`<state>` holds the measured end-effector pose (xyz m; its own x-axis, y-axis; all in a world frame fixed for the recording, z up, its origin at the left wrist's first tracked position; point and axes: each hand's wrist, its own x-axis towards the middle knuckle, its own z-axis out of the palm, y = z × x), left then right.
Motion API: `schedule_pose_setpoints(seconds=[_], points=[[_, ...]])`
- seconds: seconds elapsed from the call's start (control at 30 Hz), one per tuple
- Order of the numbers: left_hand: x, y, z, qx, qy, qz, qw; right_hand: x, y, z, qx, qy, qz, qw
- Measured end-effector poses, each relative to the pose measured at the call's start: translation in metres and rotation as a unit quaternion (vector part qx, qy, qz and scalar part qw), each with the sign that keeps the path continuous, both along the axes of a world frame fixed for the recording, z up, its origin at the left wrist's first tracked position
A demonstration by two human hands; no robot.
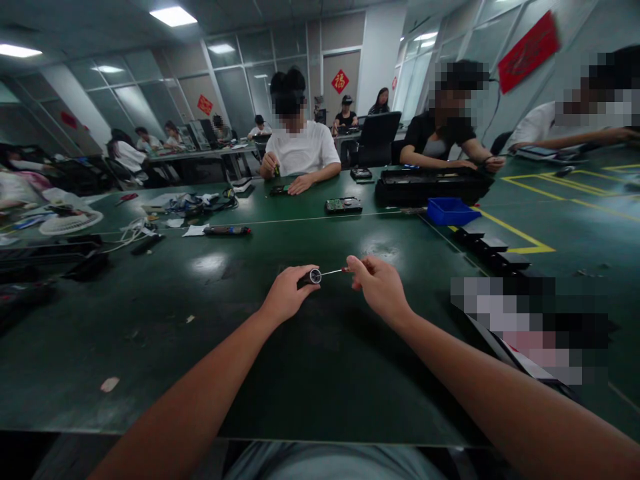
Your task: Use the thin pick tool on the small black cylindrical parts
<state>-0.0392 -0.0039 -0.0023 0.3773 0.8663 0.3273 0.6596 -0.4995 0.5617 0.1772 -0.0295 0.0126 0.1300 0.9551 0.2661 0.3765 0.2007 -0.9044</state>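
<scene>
My left hand (287, 295) is closed round a short dark cylinder (314, 276) with a pale ring at its end, which faces me just above the green table. Between the thumb and fingers of my right hand (379, 285) is a thin screwdriver (333, 272), its slim metal shaft pointing left. The shaft's tip reaches the ringed end of the cylinder; whether it is inside or only touching, I cannot tell. Most of the screwdriver's handle is hidden by my right fingers, with a reddish bit showing.
Beyond my hands lie a dark pen-shaped tool (227, 231) and a hard drive (343, 205) with a green board. A blue bin (451, 211) and several black blocks (493, 244) stand right. A co-worker (303, 150) sits opposite, hands on a small board. Cables (137, 232) lie left.
</scene>
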Motion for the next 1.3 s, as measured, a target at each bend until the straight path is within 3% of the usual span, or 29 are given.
schedule_pose_setpoints(seconds=[0.1,0.37,0.57,0.8,1.0,1.3], points=[[-0.0014,0.0002,-0.0007,0.012,0.002,-0.010,1.000,0.0015,-0.0022,0.0051,-0.002,-0.090,-0.046,0.995],[-0.0023,0.0024,-0.0030,0.014,0.015,-0.015,1.000,0.0002,-0.0045,0.0051,0.036,-0.153,-0.037,0.987],[-0.0021,0.0021,-0.0005,0.013,0.009,0.003,1.000,0.0004,-0.0056,0.0030,0.053,-0.130,-0.001,0.990],[-0.0032,0.0036,-0.0017,0.014,0.017,0.000,1.000,-0.0023,-0.0084,0.0047,0.079,-0.072,0.119,0.987],[-0.0018,0.0021,0.0000,0.009,0.014,-0.001,1.000,-0.0029,-0.0069,0.0027,0.015,-0.065,0.080,0.995],[-0.0030,0.0022,-0.0020,0.015,0.013,-0.005,1.000,-0.0037,-0.0087,-0.0008,0.051,-0.077,0.089,0.992]])
